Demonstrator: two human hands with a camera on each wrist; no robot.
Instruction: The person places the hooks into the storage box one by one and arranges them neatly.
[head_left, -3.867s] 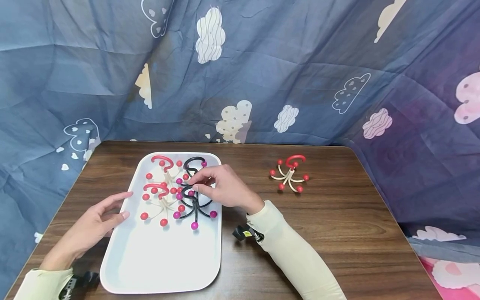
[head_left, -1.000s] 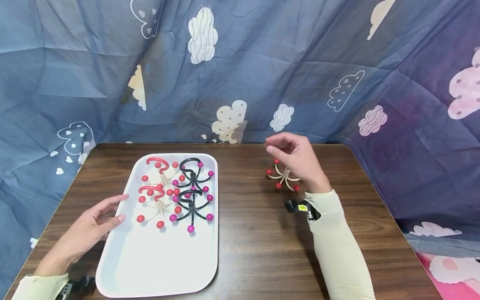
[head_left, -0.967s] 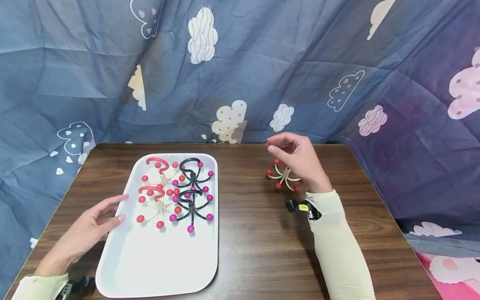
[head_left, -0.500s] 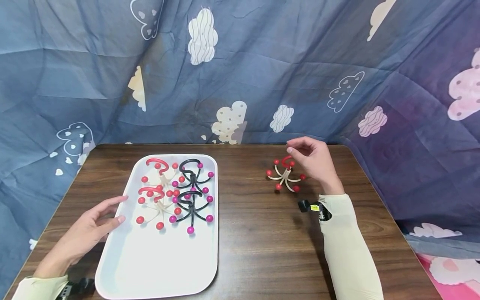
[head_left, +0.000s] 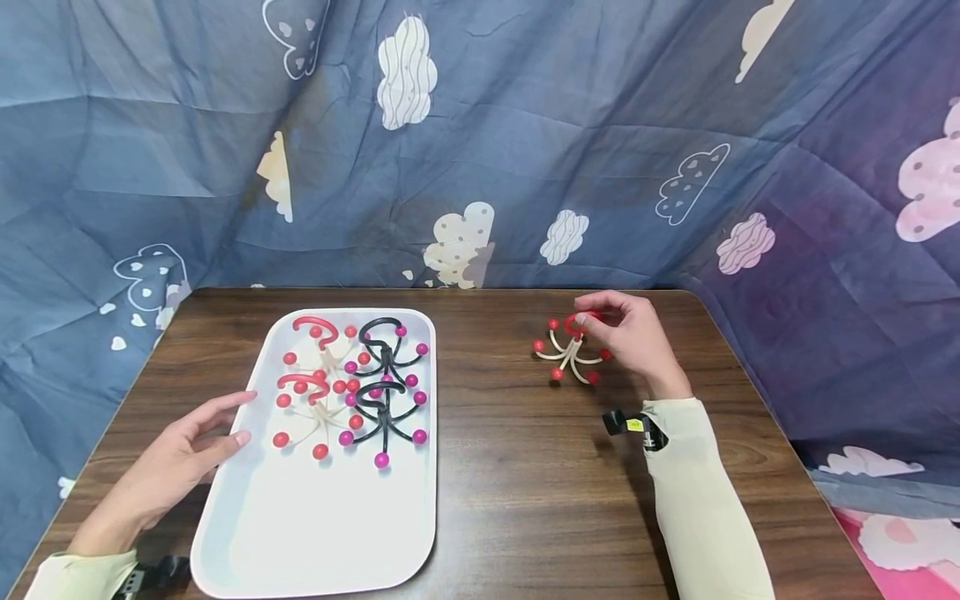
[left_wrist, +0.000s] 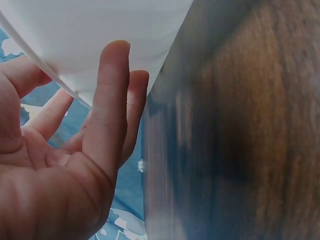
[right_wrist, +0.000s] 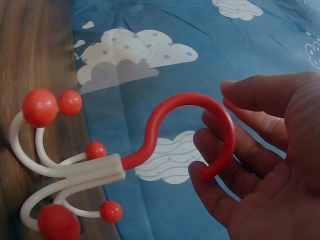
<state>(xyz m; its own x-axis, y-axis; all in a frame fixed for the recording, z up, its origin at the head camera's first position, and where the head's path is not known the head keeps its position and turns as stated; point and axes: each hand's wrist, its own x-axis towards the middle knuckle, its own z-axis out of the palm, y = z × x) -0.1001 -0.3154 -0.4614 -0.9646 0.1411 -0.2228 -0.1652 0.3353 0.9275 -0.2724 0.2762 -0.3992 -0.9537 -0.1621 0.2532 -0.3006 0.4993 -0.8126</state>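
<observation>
On the right of the table stands a massager [head_left: 573,350] with a red hook handle and curved white prongs tipped with red balls. My right hand [head_left: 626,337] is at its hook. In the right wrist view, the relaxed fingers [right_wrist: 220,145] lie around the far side of the red hook [right_wrist: 192,99], with the thumb apart from it. My left hand [head_left: 183,454] rests against the left side of the white tray [head_left: 315,533], fingers fairly straight and touching its outer wall in the left wrist view.
In the tray's upper half stand two red-and-white massagers, the front one [head_left: 321,408] included, beside two black ones with magenta balls, such as the near black massager [head_left: 385,412]. A patterned blue cloth [head_left: 495,142] hangs behind the wooden table [head_left: 517,500].
My right hand has left the black massager in the tray, crossed to the right and come down to the red hook of the lone massager. The left hand stays at the tray.
</observation>
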